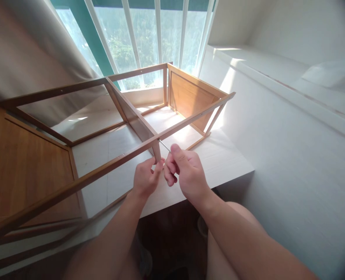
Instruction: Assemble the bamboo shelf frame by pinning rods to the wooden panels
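A brown wooden furniture frame (116,153) with panels at both ends lies across a white surface. Partway along it, a divider panel (134,116) joins the near and far rails. My left hand (147,175) is closed round the near upright at the end of this divider, just under the near rail. In my right hand (186,169) is a thin metal rod, seemingly a hex key (164,146), pinched between thumb and fingers. Its tip meets the rail where the divider joins it. The rod's other end is hidden inside my right hand.
The white surface (227,155) ends at a front edge close to my knees. To the right stands a white wall (291,155) with a ledge above. Behind the frame are a barred window (149,39) and a grey curtain (35,46).
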Demonstrator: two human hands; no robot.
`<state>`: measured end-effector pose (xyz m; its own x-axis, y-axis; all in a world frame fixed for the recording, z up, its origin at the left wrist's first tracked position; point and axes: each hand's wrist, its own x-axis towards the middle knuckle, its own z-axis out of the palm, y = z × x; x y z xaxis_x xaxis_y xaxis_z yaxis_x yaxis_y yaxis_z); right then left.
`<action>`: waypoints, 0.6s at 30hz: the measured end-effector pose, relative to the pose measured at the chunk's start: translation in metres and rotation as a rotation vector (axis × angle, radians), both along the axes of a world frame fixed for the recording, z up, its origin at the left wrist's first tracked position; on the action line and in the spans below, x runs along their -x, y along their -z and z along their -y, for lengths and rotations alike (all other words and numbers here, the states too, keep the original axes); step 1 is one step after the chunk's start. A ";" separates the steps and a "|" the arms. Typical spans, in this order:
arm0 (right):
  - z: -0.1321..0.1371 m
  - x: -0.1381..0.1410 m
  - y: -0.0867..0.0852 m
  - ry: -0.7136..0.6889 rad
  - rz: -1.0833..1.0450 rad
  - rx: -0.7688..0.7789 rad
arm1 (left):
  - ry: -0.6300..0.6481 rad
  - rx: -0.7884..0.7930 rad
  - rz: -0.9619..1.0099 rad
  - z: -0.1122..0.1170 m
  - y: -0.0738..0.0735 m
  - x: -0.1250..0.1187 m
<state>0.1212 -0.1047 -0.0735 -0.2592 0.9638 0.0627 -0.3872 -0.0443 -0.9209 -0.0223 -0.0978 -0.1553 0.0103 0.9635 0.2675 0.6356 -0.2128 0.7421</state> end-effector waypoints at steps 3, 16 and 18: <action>-0.001 -0.001 -0.001 -0.001 0.031 -0.018 | -0.092 -0.103 -0.090 0.005 -0.004 0.010; -0.002 -0.003 -0.005 -0.044 0.058 -0.004 | 0.317 -0.690 -0.389 0.079 -0.172 0.006; -0.001 -0.003 -0.006 -0.040 0.060 -0.011 | 0.166 -0.612 -0.527 0.041 -0.202 0.009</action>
